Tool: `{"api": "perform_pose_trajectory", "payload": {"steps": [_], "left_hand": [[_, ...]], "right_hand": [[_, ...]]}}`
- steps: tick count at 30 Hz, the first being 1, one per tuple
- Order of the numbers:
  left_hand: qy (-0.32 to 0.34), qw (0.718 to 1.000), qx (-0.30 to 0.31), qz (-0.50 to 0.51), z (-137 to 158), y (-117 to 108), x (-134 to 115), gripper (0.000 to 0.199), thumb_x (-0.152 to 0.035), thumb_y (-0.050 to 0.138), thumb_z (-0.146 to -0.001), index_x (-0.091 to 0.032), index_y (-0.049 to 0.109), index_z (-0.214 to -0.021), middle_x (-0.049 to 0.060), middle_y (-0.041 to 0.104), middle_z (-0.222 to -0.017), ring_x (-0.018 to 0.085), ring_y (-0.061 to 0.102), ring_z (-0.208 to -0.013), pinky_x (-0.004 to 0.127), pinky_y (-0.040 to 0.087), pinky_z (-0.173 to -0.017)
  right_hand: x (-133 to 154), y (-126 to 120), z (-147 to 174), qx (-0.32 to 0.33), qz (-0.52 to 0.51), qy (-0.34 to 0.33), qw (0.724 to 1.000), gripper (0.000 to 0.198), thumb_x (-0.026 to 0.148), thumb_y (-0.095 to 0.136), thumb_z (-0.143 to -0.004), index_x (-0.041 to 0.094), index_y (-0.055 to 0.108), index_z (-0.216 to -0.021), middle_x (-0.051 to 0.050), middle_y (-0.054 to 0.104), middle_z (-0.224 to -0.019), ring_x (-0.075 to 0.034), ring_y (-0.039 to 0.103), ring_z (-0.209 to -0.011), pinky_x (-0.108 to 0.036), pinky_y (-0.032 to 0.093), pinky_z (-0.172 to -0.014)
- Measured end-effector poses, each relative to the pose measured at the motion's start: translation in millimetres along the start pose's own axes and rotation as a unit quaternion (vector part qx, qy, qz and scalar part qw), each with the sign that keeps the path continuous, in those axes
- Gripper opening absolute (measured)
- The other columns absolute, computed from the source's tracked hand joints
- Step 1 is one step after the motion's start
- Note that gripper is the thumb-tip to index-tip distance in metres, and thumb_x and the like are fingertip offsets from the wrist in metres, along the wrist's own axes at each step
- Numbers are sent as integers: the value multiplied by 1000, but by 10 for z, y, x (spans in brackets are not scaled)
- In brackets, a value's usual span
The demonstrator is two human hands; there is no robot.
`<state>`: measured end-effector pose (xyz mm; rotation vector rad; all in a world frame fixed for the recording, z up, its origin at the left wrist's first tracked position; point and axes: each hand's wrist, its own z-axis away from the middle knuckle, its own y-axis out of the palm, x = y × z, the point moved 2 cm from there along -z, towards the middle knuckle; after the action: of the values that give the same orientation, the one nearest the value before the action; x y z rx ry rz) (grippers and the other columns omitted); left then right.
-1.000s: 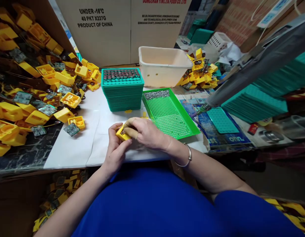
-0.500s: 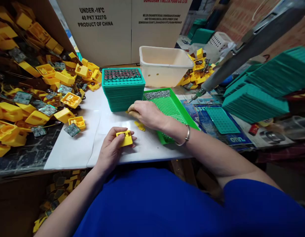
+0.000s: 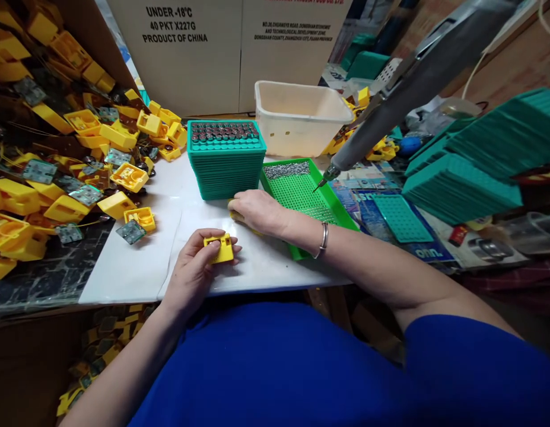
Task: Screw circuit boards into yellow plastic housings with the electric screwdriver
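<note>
My left hand (image 3: 199,261) is closed round a small yellow plastic housing (image 3: 221,249), thumb pressed on its face. The housing is held just above the white work surface (image 3: 266,279), and an opening shows near its top. My right hand (image 3: 259,212) is low over the surface, in front of the teal tray stack (image 3: 228,175), fingers bent together and pointing left. Something yellow is at its fingertips, and a little more yellow shows beneath the hand; what the fingers hold is mostly hidden. Right of this hand lies a green perforated tray (image 3: 330,198) with small metal screws (image 3: 286,170).
A grey electric screwdriver (image 3: 368,130) hangs tip-down over the green tray. Yellow housings with circuit boards (image 3: 85,196) are heaped at the left. Behind stand a translucent bin (image 3: 301,127) and a carton (image 3: 190,71). More teal trays (image 3: 461,190) are stacked at the right.
My right hand has shifted slightly down and now covers most of the yellow piece that lay beside it. The left hand has barely moved. The screwdriver has swung left over the green tray.
</note>
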<state>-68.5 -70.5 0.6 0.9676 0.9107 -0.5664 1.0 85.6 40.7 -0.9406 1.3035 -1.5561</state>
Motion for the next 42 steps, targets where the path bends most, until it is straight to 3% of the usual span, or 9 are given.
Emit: {"api": "perform_pose_trajectory", "payload": {"steps": [12, 14, 19, 22, 25, 31, 34, 36, 42], "left_hand": [[-7, 1000, 1, -7, 37, 74, -56, 22, -23, 71, -76, -18, 60, -94, 7, 76, -88, 21, 73, -79, 28, 58, -61], [-13, 1000, 4, 5, 32, 97, -50, 21, -23, 71, -77, -17, 60, -94, 7, 76, -87, 21, 73, -78, 27, 57, -60], [-21, 999, 27, 25, -7, 178, -12, 20, -21, 69, -78, -17, 61, -96, 6, 76, -87, 20, 73, -76, 27, 57, -60], [-20, 998, 44, 30, -30, 239, 3, 21, -20, 68, -78, -17, 60, -97, 6, 75, -86, 20, 73, -78, 26, 58, -60], [-19, 998, 50, 30, -36, 287, -5, 20, -19, 67, -77, -17, 61, -96, 6, 75, -85, 20, 73, -77, 26, 58, -59], [-17, 999, 24, 31, -29, 318, -31, 19, -19, 68, -76, -18, 61, -94, 5, 75, -87, 20, 73, -74, 27, 58, -61], [-14, 998, 47, 34, -25, 341, -22, 18, -20, 69, -76, -18, 62, -93, 4, 74, -84, 19, 72, -73, 26, 58, -58], [-12, 997, 68, 47, -19, 356, -19, 18, -21, 70, -76, -17, 63, -93, 3, 73, -82, 18, 72, -71, 26, 58, -58], [-56, 987, 121, 87, 20, 398, -49, 16, -22, 69, -78, -17, 64, -92, 5, 73, -84, 20, 73, -73, 25, 57, -58]], "right_hand": [[1, -125, 35, -86, -160, -43, 982, 38, 5, 45, -86, 11, 67, -117, -14, 73, -100, -21, 67, -90, -34, 49, -77], [-71, -130, 184, -114, -323, -17, 939, 37, 7, 47, -86, 12, 66, -117, -9, 73, -95, -15, 67, -82, -30, 52, -74], [-73, 10, 540, -95, -702, 2, 706, 20, 17, 65, -77, 11, 66, -96, -1, 70, -78, -8, 64, -62, -22, 54, -61], [-34, 130, 645, -106, -737, 13, 667, 19, 22, 70, -74, 13, 64, -89, 1, 68, -73, -8, 65, -64, -23, 55, -63], [-52, 197, 716, -140, -708, 15, 692, 20, 27, 71, -74, 14, 63, -87, 0, 67, -74, -9, 64, -65, -24, 55, -65], [-123, 119, 884, -261, -363, -40, 894, 6, 14, 53, -76, 15, 57, -81, -5, 67, -84, -12, 60, -73, -26, 50, -68], [-68, 123, 907, -249, -262, -87, 928, 11, 16, 48, -83, 15, 58, -80, -6, 63, -77, -15, 57, -73, -29, 49, -69], [-43, 157, 898, -245, -350, -90, 900, 12, 21, 52, -88, 15, 61, -85, -7, 65, -85, -15, 60, -80, -30, 51, -75], [-36, 284, 868, -189, -709, -11, 679, 30, 40, 76, -75, 16, 63, -86, -3, 67, -89, -10, 65, -78, -26, 55, -76]]}}
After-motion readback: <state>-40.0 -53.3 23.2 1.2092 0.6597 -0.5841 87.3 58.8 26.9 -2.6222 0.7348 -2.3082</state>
